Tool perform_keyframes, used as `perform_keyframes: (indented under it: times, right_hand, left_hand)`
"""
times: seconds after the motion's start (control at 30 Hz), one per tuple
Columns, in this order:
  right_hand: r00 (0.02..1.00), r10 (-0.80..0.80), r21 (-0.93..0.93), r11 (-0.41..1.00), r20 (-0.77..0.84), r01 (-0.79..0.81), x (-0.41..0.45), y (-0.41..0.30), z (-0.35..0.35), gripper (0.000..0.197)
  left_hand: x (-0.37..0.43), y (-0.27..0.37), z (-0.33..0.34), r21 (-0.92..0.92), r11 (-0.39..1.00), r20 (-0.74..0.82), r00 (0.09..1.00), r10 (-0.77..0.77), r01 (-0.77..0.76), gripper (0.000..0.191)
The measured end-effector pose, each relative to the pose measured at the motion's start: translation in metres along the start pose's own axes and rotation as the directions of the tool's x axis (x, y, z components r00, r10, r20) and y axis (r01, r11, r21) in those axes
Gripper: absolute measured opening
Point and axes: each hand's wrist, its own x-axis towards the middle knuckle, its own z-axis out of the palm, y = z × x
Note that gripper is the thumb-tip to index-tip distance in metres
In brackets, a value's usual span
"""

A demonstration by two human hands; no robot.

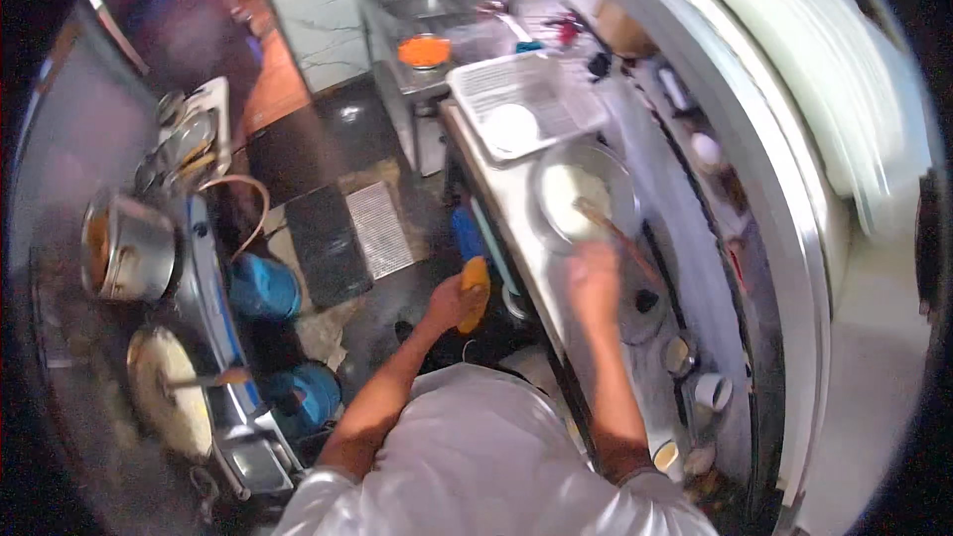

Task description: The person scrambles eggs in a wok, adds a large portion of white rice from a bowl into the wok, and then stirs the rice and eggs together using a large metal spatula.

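My left hand (450, 304) is closed around a yellow-orange cloth or sponge (475, 290), held low beside the counter (497, 197). Above the counter, my right hand (594, 275) is blurred, and I cannot tell whether its fingers grip anything. Just beyond it stands a round metal bowl (549, 219) with a pale, creamy food (569, 197) inside. A wooden spoon or spatula (622, 242) lies across the bowl, its handle pointing towards the wall side. Part of a second round, see-through or metal vessel (642, 324) shows beside my right wrist.
A white plastic basket (465, 100) holding a white round item (511, 128) stands past the bowl. Orange food (424, 52) fills a container farther off. At left are a large metal pot (141, 253), a wide pan (171, 394) and blue vessels (264, 286). A person (179, 30) is at upper left.
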Motion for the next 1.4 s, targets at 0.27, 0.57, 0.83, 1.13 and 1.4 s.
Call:
perform_keyframes:
  times: [0.27,0.57,0.83,1.13,1.4]
  right_hand:
    - [0.985,0.110,-0.383,0.922,0.131,-0.052,0.003,0.287,-0.002,0.034]
    - [0.919,0.200,-0.236,0.964,0.339,-0.123,0.024,0.235,0.002,0.021]
    - [0.897,0.296,-0.356,0.918,0.329,-0.172,-0.001,0.186,-0.015,0.025]
    - [0.894,0.315,-0.344,0.917,0.318,-0.200,0.017,0.108,-0.050,0.025]
    - [0.849,0.441,-0.561,0.798,0.291,-0.222,-0.013,0.086,-0.084,0.016]
  left_hand:
    - [0.066,-0.008,0.003,0.062,0.900,-0.329,0.843,0.426,-0.431,0.047]
    - [0.165,0.036,0.082,0.031,0.923,-0.435,0.826,0.358,-0.384,0.057]
    - [0.193,0.110,0.180,0.092,0.946,-0.446,0.837,0.317,-0.310,0.050]
    - [0.194,0.106,0.154,0.384,0.843,-0.596,0.597,0.538,-0.377,0.019]
    - [0.112,0.125,0.045,0.103,0.937,-0.109,0.933,0.343,-0.333,0.032]
